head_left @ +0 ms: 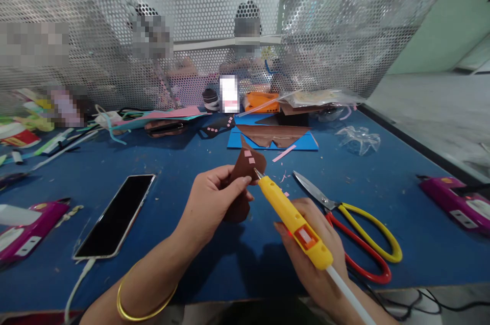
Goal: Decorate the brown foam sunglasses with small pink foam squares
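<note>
Between the thumb and fingers of my left hand [214, 197] is a brown cut-out piece [239, 167], tilted up, with small pink squares [251, 160] on its upper part. My right hand [314, 243] is wrapped round a yellow hot glue gun [291, 218], with a white glue stick [350, 297] coming out of its back end. The gun's metal nozzle points at the brown piece, just below the pink squares; I cannot tell whether it touches. Scissors [333, 205] with red and yellow handles lie beside my right hand, blades apart.
A phone [117, 215] on a white cable lies at left. Magenta devices [32, 223] sit at both sides. Ahead are brown sheet [275, 133] on blue sheet [233, 141], pink scraps [284, 153], a dark cut-out [216, 127] and crumpled plastic [360, 140]. People are behind the perforated screen [199, 3].
</note>
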`<state>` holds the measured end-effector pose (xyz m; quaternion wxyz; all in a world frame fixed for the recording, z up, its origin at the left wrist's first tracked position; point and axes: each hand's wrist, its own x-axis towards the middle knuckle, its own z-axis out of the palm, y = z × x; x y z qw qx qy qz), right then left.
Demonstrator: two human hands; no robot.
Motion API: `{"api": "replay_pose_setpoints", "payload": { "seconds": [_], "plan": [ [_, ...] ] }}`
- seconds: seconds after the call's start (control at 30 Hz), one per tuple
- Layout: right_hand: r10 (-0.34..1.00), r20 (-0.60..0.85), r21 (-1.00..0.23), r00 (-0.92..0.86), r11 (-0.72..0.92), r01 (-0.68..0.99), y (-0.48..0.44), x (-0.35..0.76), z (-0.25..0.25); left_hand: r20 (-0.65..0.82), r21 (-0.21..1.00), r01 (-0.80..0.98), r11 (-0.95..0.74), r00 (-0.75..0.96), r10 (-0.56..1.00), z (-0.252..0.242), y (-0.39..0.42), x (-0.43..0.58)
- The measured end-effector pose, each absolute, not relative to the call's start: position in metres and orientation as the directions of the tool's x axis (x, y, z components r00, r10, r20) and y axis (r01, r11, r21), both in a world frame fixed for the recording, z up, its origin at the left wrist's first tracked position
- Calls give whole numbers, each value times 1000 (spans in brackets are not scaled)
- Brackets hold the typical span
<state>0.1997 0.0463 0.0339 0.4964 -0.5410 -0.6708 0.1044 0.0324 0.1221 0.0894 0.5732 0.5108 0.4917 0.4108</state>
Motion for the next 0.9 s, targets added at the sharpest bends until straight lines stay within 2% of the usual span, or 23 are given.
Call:
{"api": "replay_pose_setpoints", "payload": {
  "seconds": [0.9],
  "plan": [
    [841, 534, -669, 82, 362, 650, 44, 200, 32, -149, 989, 43, 144, 148, 978, 92, 121, 35]
  ]
}}
